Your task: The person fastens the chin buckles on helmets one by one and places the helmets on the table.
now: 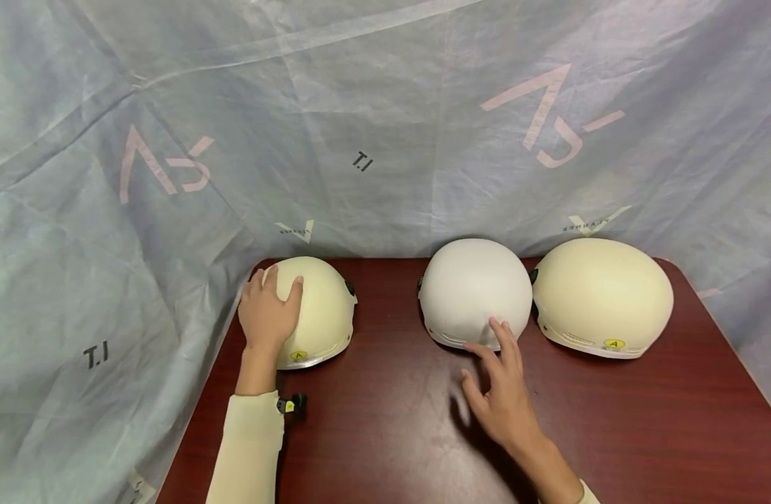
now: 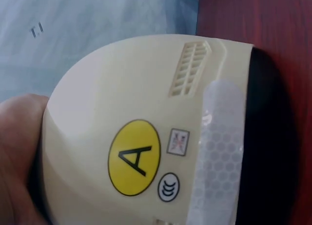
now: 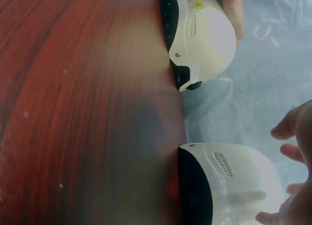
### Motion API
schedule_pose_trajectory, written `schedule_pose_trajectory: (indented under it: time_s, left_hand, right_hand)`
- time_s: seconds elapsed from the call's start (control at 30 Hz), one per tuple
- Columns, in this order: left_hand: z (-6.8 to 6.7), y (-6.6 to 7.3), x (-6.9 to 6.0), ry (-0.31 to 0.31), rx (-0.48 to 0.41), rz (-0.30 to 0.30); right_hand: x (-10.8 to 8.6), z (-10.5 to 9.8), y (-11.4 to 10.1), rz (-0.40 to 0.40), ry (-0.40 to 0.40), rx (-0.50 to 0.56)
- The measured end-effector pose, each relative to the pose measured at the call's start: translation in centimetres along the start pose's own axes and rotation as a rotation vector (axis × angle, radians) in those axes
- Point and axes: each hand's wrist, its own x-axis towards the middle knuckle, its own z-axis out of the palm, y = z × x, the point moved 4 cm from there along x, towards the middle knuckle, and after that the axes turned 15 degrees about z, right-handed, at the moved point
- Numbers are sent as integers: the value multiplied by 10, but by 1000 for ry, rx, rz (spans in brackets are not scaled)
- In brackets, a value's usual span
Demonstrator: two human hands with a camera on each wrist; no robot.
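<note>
Holding the right hand (image 1: 501, 399) empty and loosely spread above the dark-red wood-grain table (image 1: 372, 434), just behind the smooth domed white hard-shell helmet (image 1: 475, 288), ahead and slightly left, well apart from the left hand (image 1: 268, 315); cannot tell whether touching. Resting the left, fingers splayed, on a rounded cream hard-shell helmet (image 1: 325, 308). Revealing a pale honeycomb-patterned strip (image 2: 219, 161) only in the left wrist view

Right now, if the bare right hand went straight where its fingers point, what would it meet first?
Probably the rounded white helmet in the middle. The bare right hand points toward it, though the gap is unclear.
</note>
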Motion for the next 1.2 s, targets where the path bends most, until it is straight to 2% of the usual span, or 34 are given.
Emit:
schedule_pose_trajectory:
  time_s: [0.33, 0.6, 0.9, 1.1, 1.2]
  left_hand:
    - [2, 23, -24, -17, -19, -2]
    - [0, 41, -45, -61, -22, 4]
    - [-3, 62, -63, -92, -71, 25]
    - [-6, 70, -76, -136, -89, 26]
    - [-9, 74, -84, -137, -89, 31]
  right_hand:
    - [-3, -3, -4, 7, -32, -3]
    - [-5, -1, -10, 18, -65, 4]
    - [-7, 1, -10, 19, -80, 21]
    - [-8, 4, -9, 10, -96, 37]
    - [-8, 6, -8, -6, -112, 51]
